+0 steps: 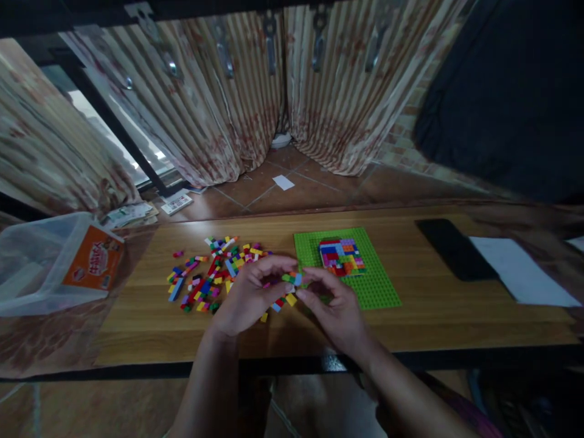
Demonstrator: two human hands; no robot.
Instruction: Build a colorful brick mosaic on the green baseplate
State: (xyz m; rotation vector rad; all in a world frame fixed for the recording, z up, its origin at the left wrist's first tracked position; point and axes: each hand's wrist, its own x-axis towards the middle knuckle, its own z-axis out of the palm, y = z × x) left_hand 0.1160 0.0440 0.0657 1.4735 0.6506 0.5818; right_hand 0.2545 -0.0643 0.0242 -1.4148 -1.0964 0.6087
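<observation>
Close together over the front middle of the table, both hands hold small toy building bricks (292,278), with green, blue and orange showing between the fingertips. My left hand (255,291) is curled with its fingers around them from the left. From the right, my right hand (335,307) pinches at the blue end. Whether the bricks are joined is too small to tell. Behind my right hand lies a green baseplate (378,280), bearing a block of multicoloured bricks (342,257). Loose bricks (205,286) are spread left of and partly behind my left hand.
A clear plastic bin (41,261) with an orange label stands left of the wooden table (137,316). On the right lie a black flat object (449,248) and white paper (520,271). Curtains (219,103) hang beyond the table, and dark fabric (502,97) is at upper right.
</observation>
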